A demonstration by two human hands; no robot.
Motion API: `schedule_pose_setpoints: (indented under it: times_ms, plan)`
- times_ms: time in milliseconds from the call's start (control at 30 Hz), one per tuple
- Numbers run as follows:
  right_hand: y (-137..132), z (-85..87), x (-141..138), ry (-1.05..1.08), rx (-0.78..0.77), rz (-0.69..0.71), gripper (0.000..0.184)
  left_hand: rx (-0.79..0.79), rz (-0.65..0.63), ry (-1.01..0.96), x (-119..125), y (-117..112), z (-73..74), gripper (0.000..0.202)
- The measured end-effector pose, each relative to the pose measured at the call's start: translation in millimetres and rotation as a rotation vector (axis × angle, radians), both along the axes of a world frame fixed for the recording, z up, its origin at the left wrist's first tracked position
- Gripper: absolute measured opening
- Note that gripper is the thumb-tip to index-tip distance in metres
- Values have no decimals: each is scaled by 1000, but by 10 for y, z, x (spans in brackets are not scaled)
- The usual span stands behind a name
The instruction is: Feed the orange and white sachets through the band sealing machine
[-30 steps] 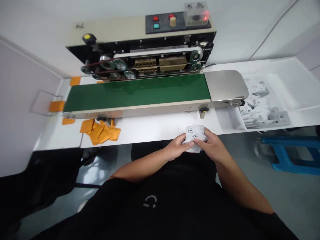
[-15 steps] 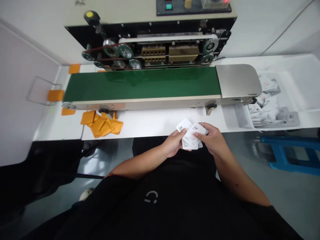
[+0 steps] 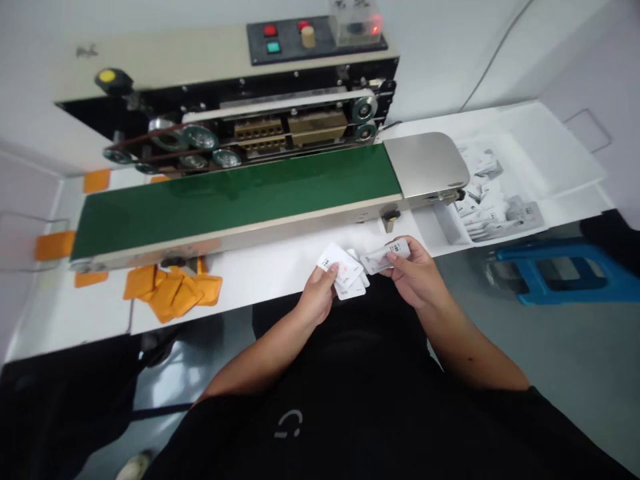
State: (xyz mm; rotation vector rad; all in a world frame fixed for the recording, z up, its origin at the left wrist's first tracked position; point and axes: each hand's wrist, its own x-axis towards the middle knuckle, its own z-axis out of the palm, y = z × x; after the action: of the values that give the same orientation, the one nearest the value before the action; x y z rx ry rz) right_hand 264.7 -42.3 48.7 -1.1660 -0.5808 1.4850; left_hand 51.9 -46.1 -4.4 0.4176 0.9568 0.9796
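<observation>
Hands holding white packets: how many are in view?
2: the left hand, gripping a fanned bunch of packets, and the right hand beside it, holding at least one packet; both in front of the green belt. No other hand shows, though packets may be hidden.

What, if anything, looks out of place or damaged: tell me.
Mostly untidiness: orange packets lie heaped at mixed angles near the left end of the belt, and the tray packets are jumbled. The white packets in the left hand and right hand show no clear damage.
</observation>
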Motion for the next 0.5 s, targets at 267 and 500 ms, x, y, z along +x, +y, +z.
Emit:
schedule_pose_setpoints:
  times_ms: [267, 500]
  plan:
    - [-72, 241, 98, 205, -85, 279, 71, 22, 101, 97, -172, 107, -98, 61]
    - [-215, 185, -97, 427, -221, 335, 52, 31, 139, 146, -266, 145, -146, 62]
